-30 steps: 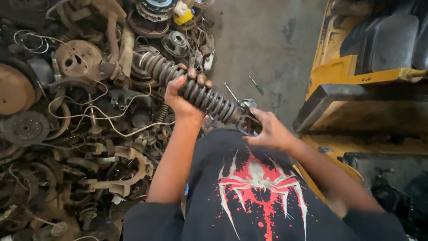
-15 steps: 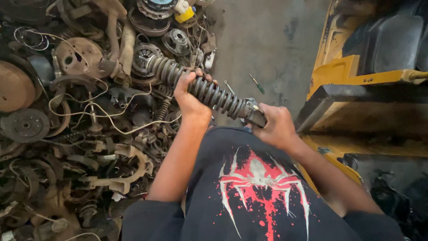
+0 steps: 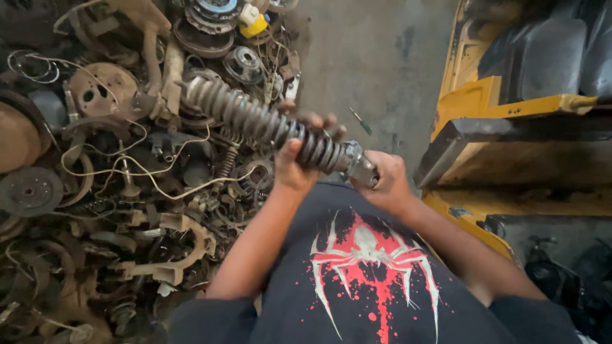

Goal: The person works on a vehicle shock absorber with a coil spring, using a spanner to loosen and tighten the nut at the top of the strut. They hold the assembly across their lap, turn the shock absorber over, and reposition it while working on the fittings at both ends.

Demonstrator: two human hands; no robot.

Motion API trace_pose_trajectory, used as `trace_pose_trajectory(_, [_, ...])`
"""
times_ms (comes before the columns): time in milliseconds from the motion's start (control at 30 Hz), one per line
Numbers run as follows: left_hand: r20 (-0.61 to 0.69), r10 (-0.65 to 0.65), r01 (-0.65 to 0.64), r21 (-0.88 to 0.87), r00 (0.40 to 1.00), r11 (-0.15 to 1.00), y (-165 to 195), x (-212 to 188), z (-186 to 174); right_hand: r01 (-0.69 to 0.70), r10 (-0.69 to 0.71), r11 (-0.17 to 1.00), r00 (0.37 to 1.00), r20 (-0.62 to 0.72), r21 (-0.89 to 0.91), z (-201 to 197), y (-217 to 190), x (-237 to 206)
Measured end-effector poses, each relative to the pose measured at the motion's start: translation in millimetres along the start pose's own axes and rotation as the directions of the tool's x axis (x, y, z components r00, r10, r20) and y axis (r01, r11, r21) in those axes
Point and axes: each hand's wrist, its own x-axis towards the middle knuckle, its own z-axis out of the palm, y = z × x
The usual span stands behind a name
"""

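I hold a long dark coil-spring strut [image 3: 255, 118] level in front of my chest, slanting from upper left down to the right. My left hand [image 3: 298, 159] grips the coils near the middle, fingers wrapped over the top. My right hand [image 3: 384, 181] is closed on the grey metal end piece [image 3: 358, 167] at the strut's right end. The far end of the strut hangs over a heap of scrap parts.
A pile of rusty brake discs [image 3: 29, 191], hubs, brackets and loose wire [image 3: 146, 172] covers the floor on the left. A yellow vehicle frame [image 3: 510, 105] stands at the right. A green-handled screwdriver [image 3: 360, 121] lies on the grey concrete floor [image 3: 376, 57].
Both hands have shifted rightward with the strut, bringing it closer to my chest; its tilt has flattened slightly. My grip on it is unchanged.
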Motion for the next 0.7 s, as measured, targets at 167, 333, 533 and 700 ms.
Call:
trace_pose_trajectory(167, [-0.213, -0.053, 0.024, -0.138, 0.976, 0.99, -7, 5, -29, -0.063, 0.009, 0.959, 0.981, 0.195, 0.277, -11, 14, -5])
trace_pose_trajectory(333, [-0.2, -0.188, 0.069, -0.488, 0.962, 0.87, 16, 19, -60, -0.335, 0.207, 0.657, 0.941, 0.266, 0.675, -31, 30, -25])
trace_pose_trajectory(533, [-0.2, -0.196, 0.1, -0.408, 0.96, 0.907, 26, 11, -63, -0.597, 0.599, 0.358, 0.737, 0.314, 0.717, -47, 61, -23])
trace_pose_trajectory(700, [-0.183, -0.203, 0.134, -0.329, 0.962, 0.935, 29, 9, -59, -0.545, 0.577, 0.313, 0.76, 0.3, 0.778, -56, 51, -17])
